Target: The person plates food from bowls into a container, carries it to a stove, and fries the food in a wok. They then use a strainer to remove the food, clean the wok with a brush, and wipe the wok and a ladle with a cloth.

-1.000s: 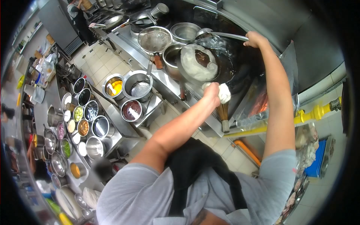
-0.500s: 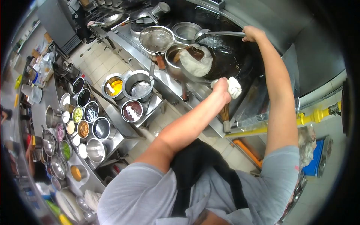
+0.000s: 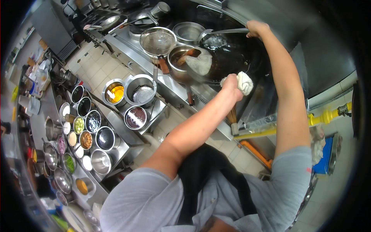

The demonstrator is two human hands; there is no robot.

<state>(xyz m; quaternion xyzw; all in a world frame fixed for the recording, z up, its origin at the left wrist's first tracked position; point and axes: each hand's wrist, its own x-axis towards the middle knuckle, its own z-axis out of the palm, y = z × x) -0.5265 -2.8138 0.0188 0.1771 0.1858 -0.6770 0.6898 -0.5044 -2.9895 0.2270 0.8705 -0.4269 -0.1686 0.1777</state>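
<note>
My left hand (image 3: pixel 232 88) is closed around a folded white cloth (image 3: pixel 245 83) at the near rim of a dark wok (image 3: pixel 234 62); whether a wok handle is inside the cloth is hidden. In my right hand (image 3: pixel 257 29) is the end of a long-handled ladle (image 3: pixel 228 31), its bowl resting over the wok's far left side. A pale grey, smooth mass (image 3: pixel 199 62), seemingly liquid, lies between the wok's left edge and a metal pot (image 3: pixel 178 71) with brown contents. Below my left hand stands a bamboo wok brush (image 3: pixel 232 120).
Left of the wok are a wire strainer (image 3: pixel 157 41) and a metal bowl (image 3: pixel 188 33). A pot with yellow liquid (image 3: pixel 114 92), a large pot (image 3: pixel 140 89) and several containers stand on the left counters. A yellow pipe (image 3: pixel 328 118) runs at the right. A person (image 3: pixel 71 11) stands far back.
The pale mass beside the pot has shrunk, and more of the pot's brown contents shows. My left hand has shifted slightly toward the right and up; my right hand still grips the ladle.
</note>
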